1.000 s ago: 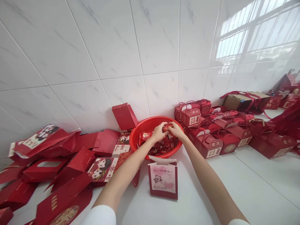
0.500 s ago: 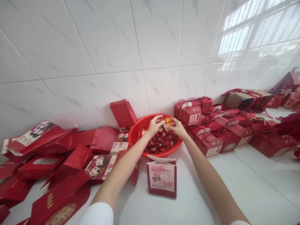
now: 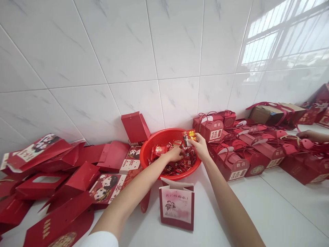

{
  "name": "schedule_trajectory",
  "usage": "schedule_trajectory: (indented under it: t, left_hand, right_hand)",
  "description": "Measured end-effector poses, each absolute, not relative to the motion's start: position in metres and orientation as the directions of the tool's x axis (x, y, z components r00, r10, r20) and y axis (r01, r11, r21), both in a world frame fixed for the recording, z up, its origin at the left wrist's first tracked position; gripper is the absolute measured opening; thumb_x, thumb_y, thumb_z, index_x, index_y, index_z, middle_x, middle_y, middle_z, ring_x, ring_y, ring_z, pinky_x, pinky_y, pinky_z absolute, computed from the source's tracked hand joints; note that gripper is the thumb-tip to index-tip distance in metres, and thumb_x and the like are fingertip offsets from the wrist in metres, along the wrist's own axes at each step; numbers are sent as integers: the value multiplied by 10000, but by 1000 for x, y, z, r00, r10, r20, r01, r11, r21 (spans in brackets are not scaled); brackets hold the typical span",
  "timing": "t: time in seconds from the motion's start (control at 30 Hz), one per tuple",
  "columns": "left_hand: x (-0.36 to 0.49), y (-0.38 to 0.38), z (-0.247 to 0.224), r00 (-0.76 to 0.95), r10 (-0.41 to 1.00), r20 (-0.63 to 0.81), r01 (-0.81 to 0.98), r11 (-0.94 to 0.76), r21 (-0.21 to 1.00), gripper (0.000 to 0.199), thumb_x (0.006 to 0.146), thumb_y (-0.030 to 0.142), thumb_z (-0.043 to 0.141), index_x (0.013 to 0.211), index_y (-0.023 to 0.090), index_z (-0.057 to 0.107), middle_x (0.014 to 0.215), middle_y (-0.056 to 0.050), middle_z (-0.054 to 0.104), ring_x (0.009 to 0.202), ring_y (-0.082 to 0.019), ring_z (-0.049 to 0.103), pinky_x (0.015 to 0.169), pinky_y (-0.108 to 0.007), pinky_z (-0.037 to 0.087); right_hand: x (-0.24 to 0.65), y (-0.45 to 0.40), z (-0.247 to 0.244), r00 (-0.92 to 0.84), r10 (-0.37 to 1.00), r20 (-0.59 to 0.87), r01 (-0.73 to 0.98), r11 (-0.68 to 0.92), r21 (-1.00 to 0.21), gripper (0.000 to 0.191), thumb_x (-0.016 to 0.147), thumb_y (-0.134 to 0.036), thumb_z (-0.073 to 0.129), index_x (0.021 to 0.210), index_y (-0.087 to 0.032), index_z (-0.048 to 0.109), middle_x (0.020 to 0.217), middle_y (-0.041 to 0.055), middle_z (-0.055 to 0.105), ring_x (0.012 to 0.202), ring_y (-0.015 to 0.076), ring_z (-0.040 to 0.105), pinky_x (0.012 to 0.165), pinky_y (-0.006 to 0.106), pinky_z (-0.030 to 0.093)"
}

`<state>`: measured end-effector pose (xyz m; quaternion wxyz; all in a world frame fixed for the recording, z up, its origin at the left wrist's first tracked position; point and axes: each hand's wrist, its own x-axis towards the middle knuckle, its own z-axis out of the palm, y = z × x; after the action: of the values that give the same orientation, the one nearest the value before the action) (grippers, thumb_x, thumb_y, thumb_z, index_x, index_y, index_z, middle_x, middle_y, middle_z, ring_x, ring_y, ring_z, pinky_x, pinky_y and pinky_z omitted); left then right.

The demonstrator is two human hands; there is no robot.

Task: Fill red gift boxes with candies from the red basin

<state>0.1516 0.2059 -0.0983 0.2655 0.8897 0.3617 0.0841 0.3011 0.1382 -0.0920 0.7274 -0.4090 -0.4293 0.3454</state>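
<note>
My right hand (image 3: 200,145) pinches a red and gold wrapped candy packet (image 3: 189,138) above the right side of a red plastic basket (image 3: 146,156). Inside the basket, my left hand (image 3: 177,154) is lowered among many red wrapped candies (image 3: 174,168). Its fingers curl downward, and what they hold, if anything, is hidden. In front of the basket stands an upright paper gift box (image 3: 177,207), open at the top, with a printed couple on its pale pink front.
Flat and half-folded red boxes (image 3: 84,175) pile up on the left. Rows of closed red gift boxes (image 3: 236,164) with cord handles stand to the right. Another person's hand (image 3: 307,134) reaches in at the far right. A tiled wall (image 3: 128,99) rises behind.
My left hand has left the packet and dropped into the candies. My right hand now holds the packet alone, slightly further right. Another person's hand has appeared at the right edge.
</note>
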Motion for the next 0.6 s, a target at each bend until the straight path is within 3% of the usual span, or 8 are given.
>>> schedule_trajectory:
  t: [0.13,0.27,0.4,0.6]
  left_hand:
    - [158,197,-97,696,707,-127,705,-637,311,438,701,131,690,1136,185,697,1145,-108,732,1084,-312,684,899,-360,538]
    - [164,192,-96,648,746,-152,761,-632,145,555,727,142,682,1276,157,604,1364,-171,613,1256,-356,590,1009,-426,498]
    - [165,194,-96,613,770,-177,788,-612,64,473,784,178,652,1252,121,615,1307,-208,643,1223,-367,614,1021,-447,489]
    - [163,199,-93,612,780,-132,791,-608,69,385,815,285,665,1184,175,657,1241,-171,682,1150,-347,654,921,-393,534]
  right_hand:
    - [300,136,-91,398,852,341,-135,422,-896,244,622,-270,718,840,-222,620,816,-3,705,747,183,649,752,329,516]
    - [300,137,-92,397,859,324,-144,407,-902,244,611,-265,714,832,-220,621,807,-3,705,735,179,643,727,317,512]
    - [301,138,-93,403,858,318,-153,406,-901,255,609,-276,717,841,-216,629,811,-1,712,748,185,651,737,322,521]
    - [301,138,-93,395,858,329,-145,412,-900,263,621,-283,716,861,-216,632,830,6,715,766,196,655,751,333,519]
